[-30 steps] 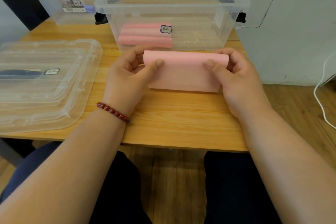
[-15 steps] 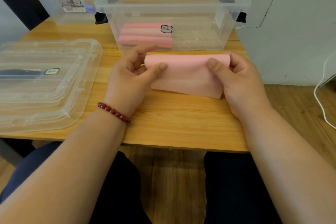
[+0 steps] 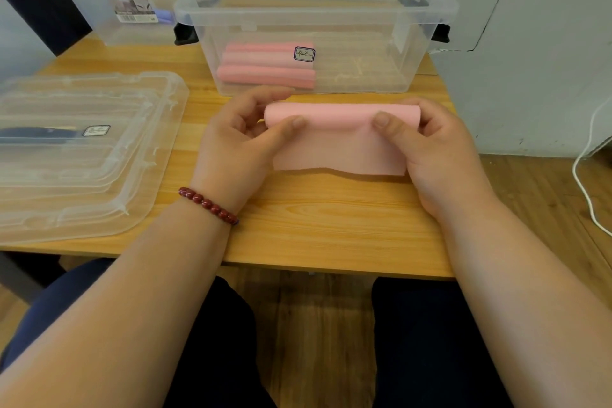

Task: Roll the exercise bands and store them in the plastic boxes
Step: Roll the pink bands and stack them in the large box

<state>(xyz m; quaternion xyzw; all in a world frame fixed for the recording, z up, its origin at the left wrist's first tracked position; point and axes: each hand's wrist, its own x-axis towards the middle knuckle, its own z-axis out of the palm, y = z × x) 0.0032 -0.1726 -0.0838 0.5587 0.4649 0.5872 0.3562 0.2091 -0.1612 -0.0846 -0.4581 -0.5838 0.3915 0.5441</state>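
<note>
A pink exercise band (image 3: 337,142) lies across the wooden table (image 3: 324,225), partly rolled at its far edge, with a flat tail toward me. My left hand (image 3: 241,139) pinches the roll's left end, thumb on top. My right hand (image 3: 433,146) pinches the right end the same way. Just beyond stands an open clear plastic box (image 3: 364,10); three rolled pink bands (image 3: 265,64) lie in its left half.
Stacked clear lids (image 3: 82,156) lie on the table's left side. A second clear box (image 3: 129,3) stands at the back left. A white cable (image 3: 586,189) hangs at the right by the wall. My knees are below the table's near edge.
The rolled part has grown and shifted toward me, and the loose tail has become shorter and wavier. Both hands kept their grip on the band's ends.
</note>
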